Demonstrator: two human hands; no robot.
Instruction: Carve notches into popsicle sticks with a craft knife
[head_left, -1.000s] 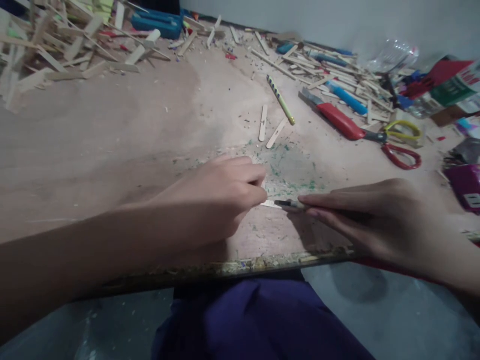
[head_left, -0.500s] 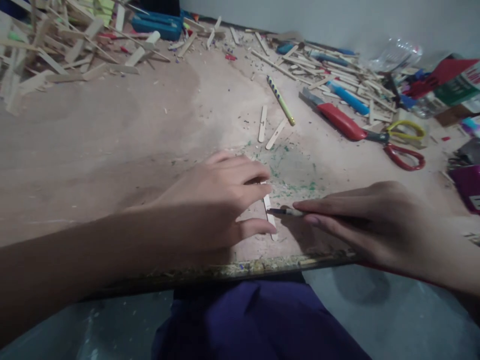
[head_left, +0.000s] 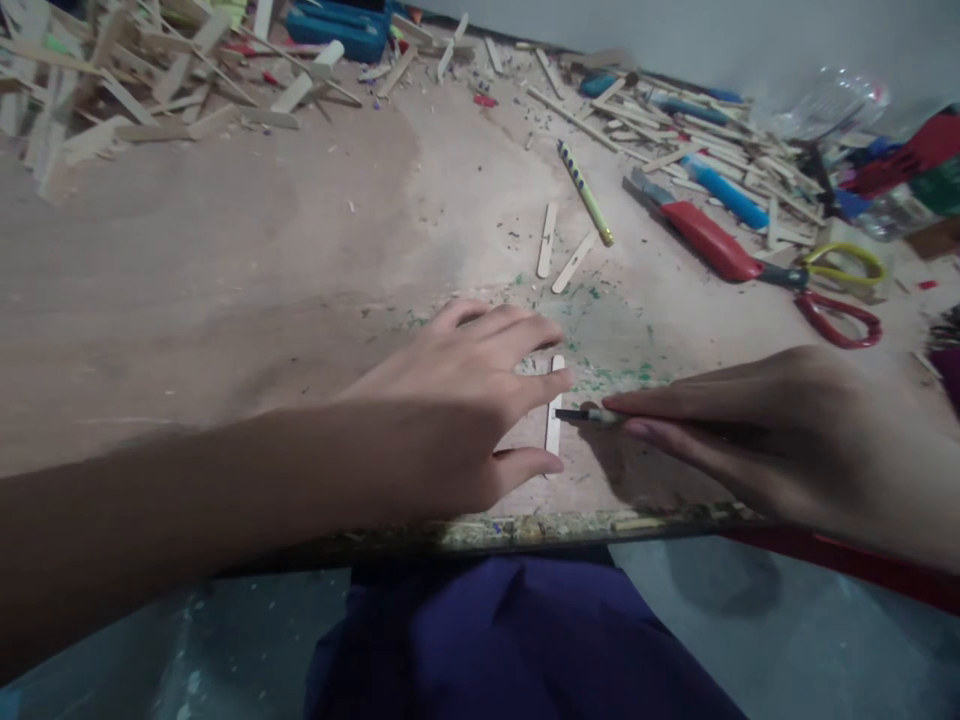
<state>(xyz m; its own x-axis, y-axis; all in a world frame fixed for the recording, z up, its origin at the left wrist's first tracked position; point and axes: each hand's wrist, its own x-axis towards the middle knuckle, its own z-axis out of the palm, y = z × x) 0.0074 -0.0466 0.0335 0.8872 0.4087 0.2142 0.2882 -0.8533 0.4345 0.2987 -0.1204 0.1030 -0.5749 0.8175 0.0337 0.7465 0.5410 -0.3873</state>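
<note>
A pale wooden craft stick (head_left: 555, 420) lies upright on the board near the front edge. My left hand (head_left: 457, 400) rests over it, fingers curled, with a fingertip on its top end and the thumb at its bottom end, pinning it flat. My right hand (head_left: 757, 430) is closed round a thin cutting tool (head_left: 589, 415), whose dark tip touches the middle of the stick from the right.
Two loose sticks (head_left: 559, 250) and a striped pencil (head_left: 585, 193) lie further back. A red cutter (head_left: 705, 238), scissors (head_left: 836, 290) and a blue tool (head_left: 724, 195) sit at the right among scattered sticks. A stick pile (head_left: 150, 80) fills the far left. The board's edge (head_left: 525, 525) runs close below my hands.
The stick, hidden under my left hand a second ago, now lies uncovered and upright, held at both ends. My left fingers have spread. The tool tip stays at its middle.
</note>
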